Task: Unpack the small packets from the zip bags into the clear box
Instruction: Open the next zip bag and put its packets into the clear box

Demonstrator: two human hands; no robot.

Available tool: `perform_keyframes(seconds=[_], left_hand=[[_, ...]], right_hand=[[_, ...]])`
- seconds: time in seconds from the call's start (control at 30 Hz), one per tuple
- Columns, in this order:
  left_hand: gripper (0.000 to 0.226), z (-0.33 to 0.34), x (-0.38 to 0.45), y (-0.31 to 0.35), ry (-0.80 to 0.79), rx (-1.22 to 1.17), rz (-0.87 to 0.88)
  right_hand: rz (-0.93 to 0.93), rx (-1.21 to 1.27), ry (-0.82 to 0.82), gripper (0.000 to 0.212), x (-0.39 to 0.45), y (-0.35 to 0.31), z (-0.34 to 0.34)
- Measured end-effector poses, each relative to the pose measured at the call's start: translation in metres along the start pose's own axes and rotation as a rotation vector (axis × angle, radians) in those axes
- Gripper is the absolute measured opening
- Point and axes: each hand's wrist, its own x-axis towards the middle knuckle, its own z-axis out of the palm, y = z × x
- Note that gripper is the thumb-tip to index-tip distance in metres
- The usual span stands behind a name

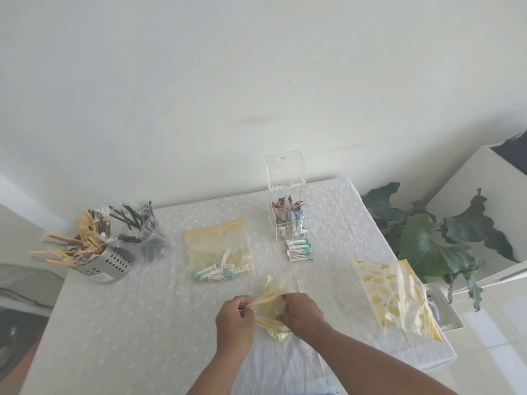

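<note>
Nearest the camera, both forearms reach forward over the white eyelet tablecloth (119,323) and meet at a yellow-tinted zip bag (272,309) lying in front of the person. The left hand (235,316) pinches the near-left edge of the bag's yellow zip strip between thumb and curled fingers, which holds the mouth taut and spread. The right hand (302,310) is bent at the wrist with its fingers turned down into the bag opening; they appear to grasp the bag or its contents, but what they close on is hidden by the film. This two-handed hold is judged to keep the mouth open so that packets can be drawn out. A second zip bag (218,252) lies flat further back and to the left, its zip strip toward the wall, with green-and-white small packets (221,270) gathered at its near end. A third zip bag (395,295) lies at the right table edge, partly overhanging it. The clear box (289,220) stands upright toward the back with its hinged lid raised, which leaves the compartments accessible; brown and blue packets already stand in it. A short stack of green-and-white packets (301,248) lies on the cloth just in front of the box, not yet inside. At the left stand a perforated steel holder (107,262) and a clear cup (151,243), both filled with wrapped sticks.
</note>
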Motion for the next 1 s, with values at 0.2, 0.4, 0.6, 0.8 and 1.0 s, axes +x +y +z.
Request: perform_keyframes(seconds=[0.2,0.4,0.6,0.8,1.0], left_hand=[[0.031,0.006,-0.010,0.008,-0.026,0.023,0.056],[0.030,0.006,-0.014,0.003,-0.027,0.046,0.051],[0.033,-0.006,-0.016,-0.015,-0.050,0.016,-0.013],[0.033,-0.009,-0.018,-0.021,-0.030,-0.017,-0.082],[0.029,-0.019,-0.015,-0.021,0.062,-0.089,-0.211]], right_hand=[[0.098,-0.101,0.072,0.056,-0.004,-0.011,0.001],[0.179,-0.188,0.000,0.054,-0.006,-0.025,0.014],[0.141,-0.228,-0.080,0.023,0.001,-0.022,0.004],[-0.125,0.065,-0.240,0.014,0.004,0.004,-0.015],[-0.244,0.368,-0.281,0.023,-0.006,0.036,-0.034]])
